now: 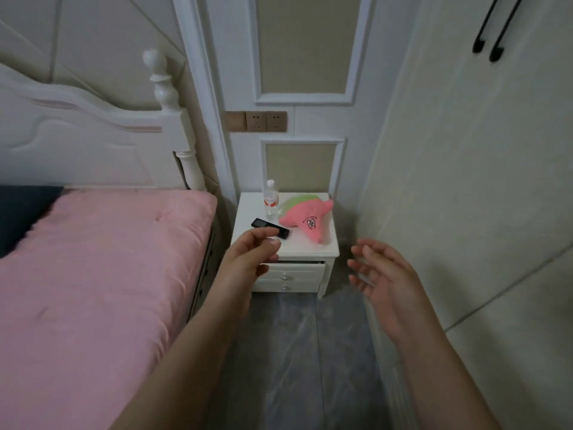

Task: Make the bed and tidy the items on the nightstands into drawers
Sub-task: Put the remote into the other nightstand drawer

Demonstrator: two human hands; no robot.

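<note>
White nightstand (245, 240) at frame centre is carrying a black remote (269, 227), bottle (271, 198) and pink plush (307, 218); left hand (248, 259) is reaching, fingers narrow, empty; right hand (381, 271) is hovering, fingers wide.

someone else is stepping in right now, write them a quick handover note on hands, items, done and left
Left hand: empty, fingers loosely curled, reaching toward the remote but not gripping it.
Right hand: open and empty, in the air to the right of the nightstand.
Items: remote, water bottle and pink plush toy all sit on the nightstand top. The top drawer looks slightly open.
Done: pink cover lies fairly smooth over the bed; nothing is put away yet.
Left: move the three items into a drawer, close it, then check the rest of the bed, which is out of view.
</note>
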